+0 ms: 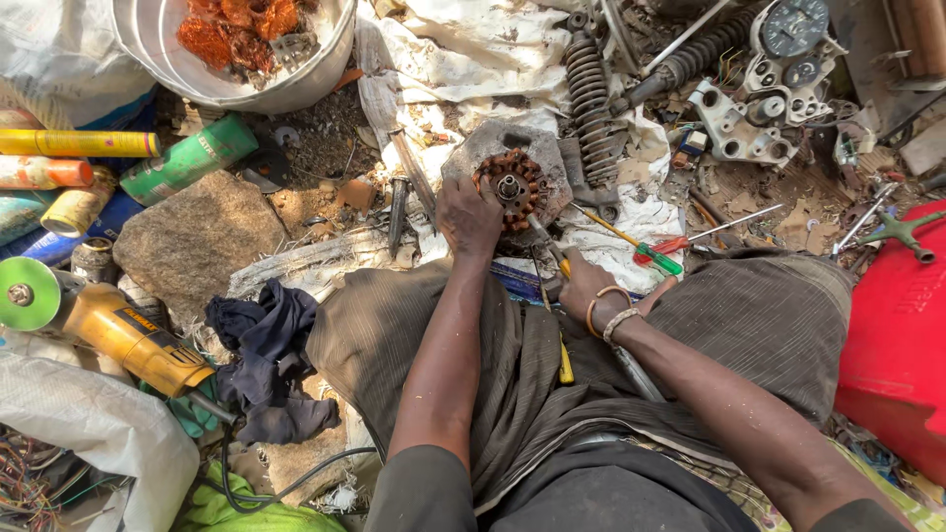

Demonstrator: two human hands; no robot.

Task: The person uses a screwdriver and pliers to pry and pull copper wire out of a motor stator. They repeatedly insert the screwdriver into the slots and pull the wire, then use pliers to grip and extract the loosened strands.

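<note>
My left hand rests on a round metal motor part with a ring of rusty copper windings, gripping its left edge on a dirty white cloth. My right hand, with bangles on the wrist, is closed around a thin metal tool whose tip points up at the windings. A yellow-handled tool lies on my lap beneath that hand.
A metal bowl holding copper wire sits at top left. Spray cans and a large stone lie left, a yellow angle grinder lower left. Coil springs, screwdrivers and a red container are right.
</note>
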